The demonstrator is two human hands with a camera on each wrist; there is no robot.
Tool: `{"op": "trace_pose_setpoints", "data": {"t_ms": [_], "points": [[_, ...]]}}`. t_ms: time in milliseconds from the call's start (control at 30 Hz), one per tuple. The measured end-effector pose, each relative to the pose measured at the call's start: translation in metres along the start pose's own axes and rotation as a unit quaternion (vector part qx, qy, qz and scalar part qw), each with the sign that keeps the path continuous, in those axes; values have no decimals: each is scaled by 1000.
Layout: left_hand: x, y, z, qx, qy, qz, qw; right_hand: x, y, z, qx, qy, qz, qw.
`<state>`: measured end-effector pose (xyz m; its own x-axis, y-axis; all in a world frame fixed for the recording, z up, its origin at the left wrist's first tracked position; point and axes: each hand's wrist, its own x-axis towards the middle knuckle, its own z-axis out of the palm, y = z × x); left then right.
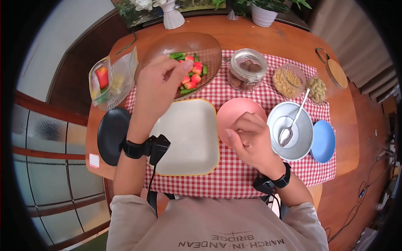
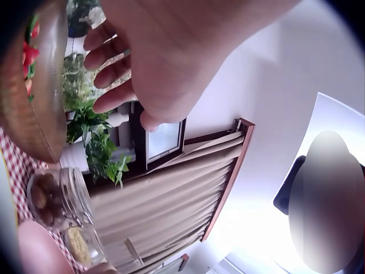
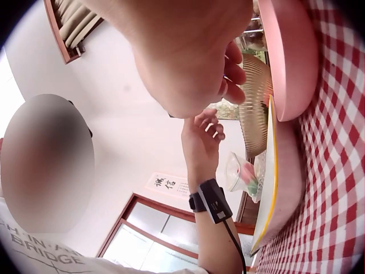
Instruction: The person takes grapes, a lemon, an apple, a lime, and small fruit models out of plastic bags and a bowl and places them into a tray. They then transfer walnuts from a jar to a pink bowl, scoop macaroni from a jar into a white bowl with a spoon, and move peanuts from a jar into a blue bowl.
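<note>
Here, left hand (image 1: 161, 83) hovering relaxed, empty, near brown bowl (image 1: 210, 54) holding red-and-green pieces (image 1: 196, 78), right hand (image 1: 253, 144) hanging loosely curled, empty, over pink plate (image 1: 230, 112), metal bowl (image 1: 303, 136) holding spoon (image 1: 286, 137).

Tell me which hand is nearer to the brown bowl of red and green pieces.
Left. The left hand is over the left part of the brown bowl; the right hand is farther off, to the right, over the pink plate.

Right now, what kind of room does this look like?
Probably a home dining area: a wooden table with a checked cloth, bowls of food, and a potted plant behind.
</note>
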<state>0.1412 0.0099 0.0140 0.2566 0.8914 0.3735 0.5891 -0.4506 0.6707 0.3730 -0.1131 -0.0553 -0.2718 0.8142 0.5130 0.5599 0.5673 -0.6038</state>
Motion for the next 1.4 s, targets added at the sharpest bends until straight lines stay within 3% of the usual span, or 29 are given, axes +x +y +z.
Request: {"op": "trace_pose_setpoints", "data": {"t_ms": [33,100,133,200,233,300,367,400,433,467,500,533,567,633,767,800,933,967,1033,1067,1133,1167,1200,1300,1400], "points": [[3,4,10,0,-4,3,1000,0,0,2,3,61,-30,998],[10,15,32,-19,-51,52,997,0,0,0,-23,68,-40,997],[14,23,39,13,-90,35,995,-1,0,1,-18,84,-6,996],[20,29,64,0,-86,84,993,-5,2,0,-3,99,51,994],[25,32,74,-14,-77,129,989,-7,7,0,-6,102,54,993],[31,41,86,-4,-103,122,987,-10,19,0,-9,137,-4,991],[35,48,94,-2,-74,177,981,-1,5,-5,30,145,19,989],[33,53,93,-4,-78,180,981,2,-1,-7,73,149,40,985],[28,59,89,-122,-148,111,975,-2,-3,-8,71,152,43,985],[21,63,86,-236,-215,37,947,-6,-7,-8,262,161,90,947],[14,61,90,-235,-220,38,946,-8,-9,-7,443,165,132,871],[4,56,98,-396,-307,-16,865,-5,0,-10,442,118,95,884],[-5,58,101,-540,-379,-69,749,3,6,-13,442,119,97,884],[-22,61,98,-514,-431,-100,735,12,10,-19,657,-45,78,749],[-28,49,94,-514,-472,-63,714,14,-15,-17,604,-63,105,788],[-27,44,93,-500,-483,-39,718,12,-13,-17,668,-99,68,734],[-25,24,87,-441,-513,51,735,13,-13,-10,683,-136,151,701],[-25,20,85,-424,-517,72,740,14,-10,-11,683,-138,151,702],[-27,16,80,-407,-518,91,747,18,-3,-12,498,-281,114,813],[-29,15,79,-404,-511,63,756,19,-7,-10,503,-243,139,818],[-31,13,78,-402,-500,34,766,22,-5,-6,461,-253,144,838],[-33,12,80,-403,-481,57,777,24,-6,-6,418,-260,150,857],[-34,12,82,-402,-462,80,786,25,-9,-13,382,-289,207,853],[-37,14,87,-421,-405,110,804,34,-12,-22,334,-315,237,856],[-38,7,87,-360,-408,168,822,28,-8,-11,287,-320,234,872]]}}
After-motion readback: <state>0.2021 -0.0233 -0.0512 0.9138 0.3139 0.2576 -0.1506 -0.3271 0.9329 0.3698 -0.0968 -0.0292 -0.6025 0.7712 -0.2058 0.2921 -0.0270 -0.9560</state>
